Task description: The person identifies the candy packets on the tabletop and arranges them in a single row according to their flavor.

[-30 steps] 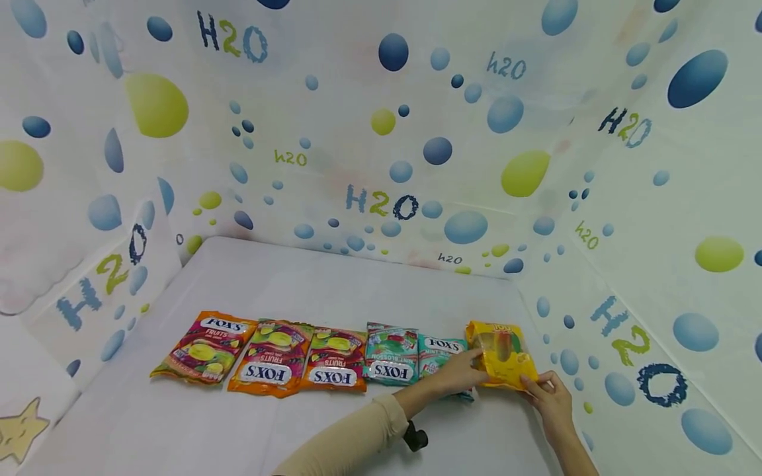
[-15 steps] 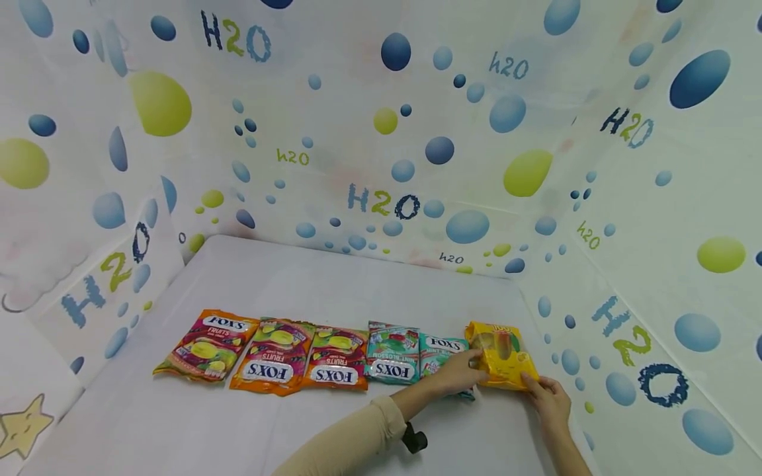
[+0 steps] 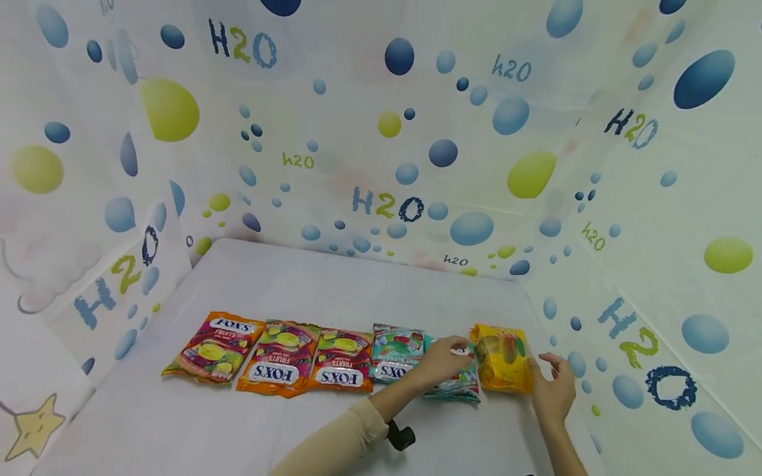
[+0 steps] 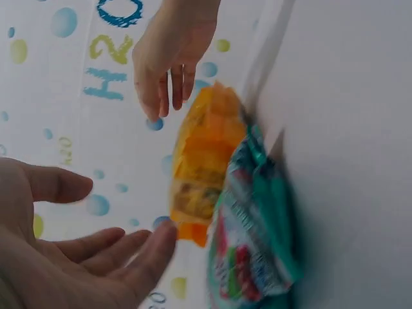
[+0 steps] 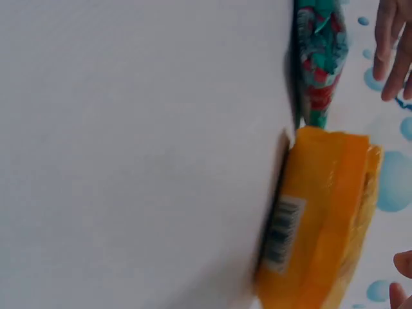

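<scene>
A yellow candy bag [image 3: 503, 360] with a mango picture lies at the right end of a row of bags. My right hand [image 3: 553, 390] is beside its right edge, thumb and fingers apart, holding nothing. Over the right-hand teal Fox's candy bag [image 3: 455, 388] hovers my left hand [image 3: 442, 363], hiding part of it. In the left wrist view, the left hand [image 4: 84, 251] has spread, relaxed fingers and grips nothing. The right wrist view shows the yellow bag [image 5: 315, 219] with a barcode, and only fingertips [image 5: 403, 264] of the right hand at the edge.
Another teal Fox's bag [image 3: 397, 350] lies left of the hands. Further left are three orange and maroon Fox's fruit bags, including the tilted leftmost one [image 3: 214, 347]. The white table [image 3: 333, 277] meets patterned cloth walls [image 3: 333, 132] at the back and sides.
Both hands have let go of the yellow bag, which now lies on the table. The left hand has moved left and up over the teal bag; the right hand has lifted slightly away.
</scene>
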`<state>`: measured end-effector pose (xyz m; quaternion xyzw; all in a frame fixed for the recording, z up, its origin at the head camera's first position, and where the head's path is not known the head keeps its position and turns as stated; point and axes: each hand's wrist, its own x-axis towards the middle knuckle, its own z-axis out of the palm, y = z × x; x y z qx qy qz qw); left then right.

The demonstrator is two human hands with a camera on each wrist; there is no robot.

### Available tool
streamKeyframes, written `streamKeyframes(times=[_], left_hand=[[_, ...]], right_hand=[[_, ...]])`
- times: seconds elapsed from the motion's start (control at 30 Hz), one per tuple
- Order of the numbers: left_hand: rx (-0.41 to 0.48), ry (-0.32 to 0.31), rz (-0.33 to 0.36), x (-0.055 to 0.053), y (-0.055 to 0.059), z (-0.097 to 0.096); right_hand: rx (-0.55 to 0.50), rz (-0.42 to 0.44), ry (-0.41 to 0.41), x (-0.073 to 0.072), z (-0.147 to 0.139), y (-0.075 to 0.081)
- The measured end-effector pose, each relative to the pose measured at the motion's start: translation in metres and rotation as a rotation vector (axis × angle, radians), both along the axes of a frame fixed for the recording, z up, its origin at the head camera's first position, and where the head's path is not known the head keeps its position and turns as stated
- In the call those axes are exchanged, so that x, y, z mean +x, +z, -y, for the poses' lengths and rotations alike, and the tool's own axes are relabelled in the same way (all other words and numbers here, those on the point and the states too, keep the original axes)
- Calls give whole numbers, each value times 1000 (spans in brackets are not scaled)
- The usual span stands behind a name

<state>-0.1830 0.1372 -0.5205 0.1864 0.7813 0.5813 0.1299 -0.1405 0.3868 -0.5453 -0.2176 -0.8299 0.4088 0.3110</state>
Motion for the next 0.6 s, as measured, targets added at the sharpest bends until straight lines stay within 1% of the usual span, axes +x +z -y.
streamKeyframes(times=[0.17,0.3,0.33,0.4,0.43,0.53,0.6], left_hand=[[-43,115,-103,-3,10,29],[-64,159,-149,-4,17,52],[-78,169,-170,-4,19,57],[-128,190,-219,-4,20,67],[-163,203,-249,-4,20,72],[-276,248,-346,-6,21,88],[-343,264,-397,-7,22,98]], right_hand=[[90,-71,146,-6,22,8],[150,-113,234,-12,45,14],[154,-121,263,-14,51,16],[170,-118,320,-17,62,19],[180,-103,345,-18,68,21],[201,-65,453,-22,85,25],[234,-45,519,-24,96,26]])
